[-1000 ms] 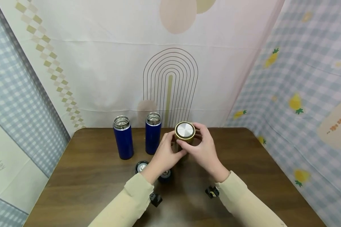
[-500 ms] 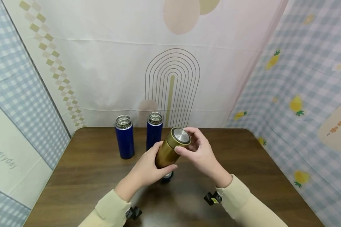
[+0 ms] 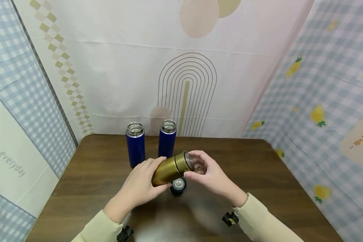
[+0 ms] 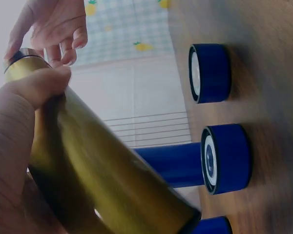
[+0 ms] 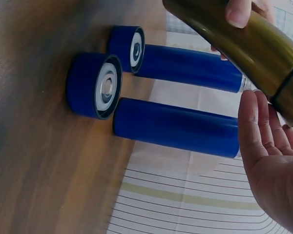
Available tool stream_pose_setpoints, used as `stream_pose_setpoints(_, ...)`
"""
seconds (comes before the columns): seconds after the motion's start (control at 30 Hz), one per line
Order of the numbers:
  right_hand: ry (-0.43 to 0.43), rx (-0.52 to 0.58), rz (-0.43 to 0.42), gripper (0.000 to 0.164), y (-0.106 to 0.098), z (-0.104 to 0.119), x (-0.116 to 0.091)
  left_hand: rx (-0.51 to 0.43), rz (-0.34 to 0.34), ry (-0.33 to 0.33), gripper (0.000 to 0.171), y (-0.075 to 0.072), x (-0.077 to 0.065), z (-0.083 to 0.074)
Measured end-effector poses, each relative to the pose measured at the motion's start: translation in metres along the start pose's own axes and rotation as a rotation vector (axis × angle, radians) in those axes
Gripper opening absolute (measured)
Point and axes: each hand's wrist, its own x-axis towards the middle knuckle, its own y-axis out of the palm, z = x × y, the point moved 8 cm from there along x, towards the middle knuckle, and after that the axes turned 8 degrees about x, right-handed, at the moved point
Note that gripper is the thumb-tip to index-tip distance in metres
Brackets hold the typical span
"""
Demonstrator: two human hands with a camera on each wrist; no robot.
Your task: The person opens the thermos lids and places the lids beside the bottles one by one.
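A gold thermos bottle [image 3: 166,172] is tilted well over, its lid end with a silver disc [image 3: 189,160] pointing up and right. My left hand [image 3: 139,183] grips it round the body, thumb in front. At the lid end is my right hand [image 3: 210,174], its fingers loosely extended and its thumb at the lid's edge. The right wrist view shows these fingers [image 5: 254,119] spread below the lid, not wrapped round it. Two blue thermos bottles, one on the left [image 3: 136,148] and one beside it [image 3: 167,143], stand upright without lids.
On the brown wooden table [image 3: 260,188], a dark blue lid [image 3: 178,186] lies with its inside up, under the gold thermos. A second blue lid [image 5: 129,48] shows in both wrist views, but my left hand hides it in the head view. A patterned cloth [image 3: 124,67] hangs behind.
The gold thermos has tipped from upright to strongly tilted, its lid end swinging down and right. My left hand has moved left and lower with it. My right hand has loosened from the lid.
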Motion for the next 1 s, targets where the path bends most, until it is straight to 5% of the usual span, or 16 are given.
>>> stream_pose_setpoints(0.17, 0.008, -0.010, -0.012, 0.052, -0.004, -0.020, 0.002, 0.045, -0.018, -0.010, 0.078, 0.002, -0.001, 0.002)
stream_pose_setpoints(0.47, -0.033, 0.029, -0.048, 0.045, -0.002, -0.019, 0.006, 0.105, -0.094, 0.011, 0.082, 0.003, 0.009, -0.007)
stream_pose_setpoints(0.77, 0.118, -0.017, -0.094, 0.044, -0.004, -0.034, 0.005, 0.295, -0.196, 0.140, 0.084, 0.003, 0.012, -0.018)
stream_pose_setpoints(1.0, 0.150, -0.028, -0.096, 0.042, -0.004, -0.037, 0.004, 0.292, -0.190, 0.153, 0.083, 0.006, 0.010, -0.017)
